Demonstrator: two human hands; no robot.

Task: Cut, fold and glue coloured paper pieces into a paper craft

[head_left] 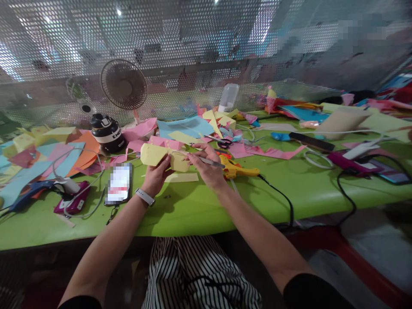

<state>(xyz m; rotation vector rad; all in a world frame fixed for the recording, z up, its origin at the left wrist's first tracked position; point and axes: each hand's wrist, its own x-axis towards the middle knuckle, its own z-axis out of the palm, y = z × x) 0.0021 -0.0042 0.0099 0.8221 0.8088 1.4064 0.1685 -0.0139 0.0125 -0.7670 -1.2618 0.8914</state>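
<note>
My left hand [156, 175] is closed on a folded yellow paper piece [153, 155], pinching it near its middle fold above the table. A watch with a pale band is on that wrist. In my right hand [208, 166] is a slim silver tool [210, 162], held like a pen, its thin tip against the paper's right half. Whether it is tweezers or a pen-like tool I cannot tell. Below the hands a yellow paper strip [182, 177] lies flat. Just right of my right hand rests a yellow glue gun [240, 168]; scissors [224, 142] lie behind it.
On the green table [193, 210] stand a black bottle [107, 134] and a fan [124, 84]. A phone [118, 183], a purple power strip [72, 197] and a blue glue gun [30, 195] lie left. Another purple power strip [350, 163] sits right. Coloured paper [186, 127] and cables surround the work area.
</note>
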